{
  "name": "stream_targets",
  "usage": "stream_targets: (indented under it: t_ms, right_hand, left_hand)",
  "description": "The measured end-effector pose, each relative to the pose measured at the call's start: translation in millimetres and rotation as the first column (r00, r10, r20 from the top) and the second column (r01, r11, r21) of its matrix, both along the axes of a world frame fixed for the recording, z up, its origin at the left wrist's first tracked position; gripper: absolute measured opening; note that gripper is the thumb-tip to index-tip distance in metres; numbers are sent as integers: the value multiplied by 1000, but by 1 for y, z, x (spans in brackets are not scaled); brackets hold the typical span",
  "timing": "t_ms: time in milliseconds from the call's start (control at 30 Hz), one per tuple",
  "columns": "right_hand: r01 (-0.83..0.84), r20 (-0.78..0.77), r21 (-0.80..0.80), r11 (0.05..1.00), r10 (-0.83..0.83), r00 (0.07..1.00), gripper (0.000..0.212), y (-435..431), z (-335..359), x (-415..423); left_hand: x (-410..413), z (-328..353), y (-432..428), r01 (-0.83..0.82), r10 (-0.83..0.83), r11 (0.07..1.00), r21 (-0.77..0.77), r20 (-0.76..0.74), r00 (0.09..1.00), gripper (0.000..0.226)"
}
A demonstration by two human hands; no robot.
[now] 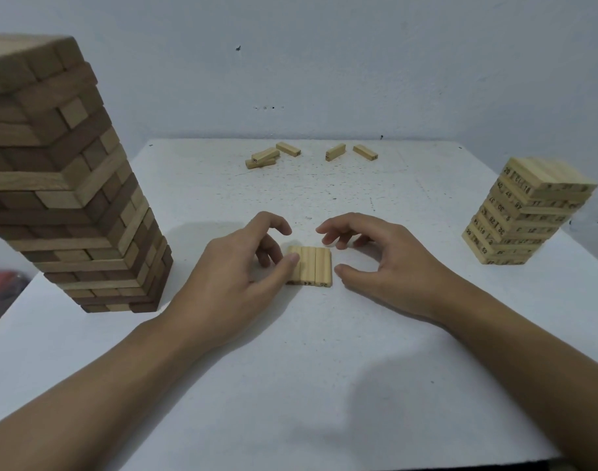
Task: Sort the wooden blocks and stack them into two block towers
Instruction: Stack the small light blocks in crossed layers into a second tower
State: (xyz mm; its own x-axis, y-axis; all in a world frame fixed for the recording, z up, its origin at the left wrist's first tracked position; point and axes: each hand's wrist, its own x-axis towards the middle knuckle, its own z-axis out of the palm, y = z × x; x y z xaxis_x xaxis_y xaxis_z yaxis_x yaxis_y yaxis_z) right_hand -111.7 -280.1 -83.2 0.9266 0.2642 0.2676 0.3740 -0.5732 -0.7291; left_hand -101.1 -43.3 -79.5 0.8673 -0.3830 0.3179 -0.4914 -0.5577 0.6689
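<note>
- Our left hand, loosely curled, is touching the three-block row at 9 o'clock; our right hand is hovering half-open, empty, at 3 o'clock.
- Light, stiff, unjoined: we are recommending a side squeeze.

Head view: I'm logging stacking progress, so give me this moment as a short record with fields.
dark tower: tall, standing, left of table
pale tower: shorter, numbered blocks, right of table
row: three pale blocks side by side, flat, centre
loose blocks: five at the far edge, one lying on another
left hand: thumb touches the row's left block
right hand: curved beside the row, apparently clear of it
</note>
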Motion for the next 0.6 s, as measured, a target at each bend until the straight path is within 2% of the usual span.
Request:
stream_targets:
  t_ms: [333,500,600]
  right_hand:
    - [14,14,-16,1000,-14,1000,44,1,-1,2]
    - [24,-45,-36,999,-26,999,54,3,-3,2]
    - [39,-57,-120,992,-46,997,62,6,-4,1]
  left_hand:
    - [0,-3,-1,7,-12,997,81,60,998,42]
    - [-2,-3,-1,-2,-8,992,126,82,997,57]
    - [-4,-2,-3,-5,-9,991,131,106,994,52]
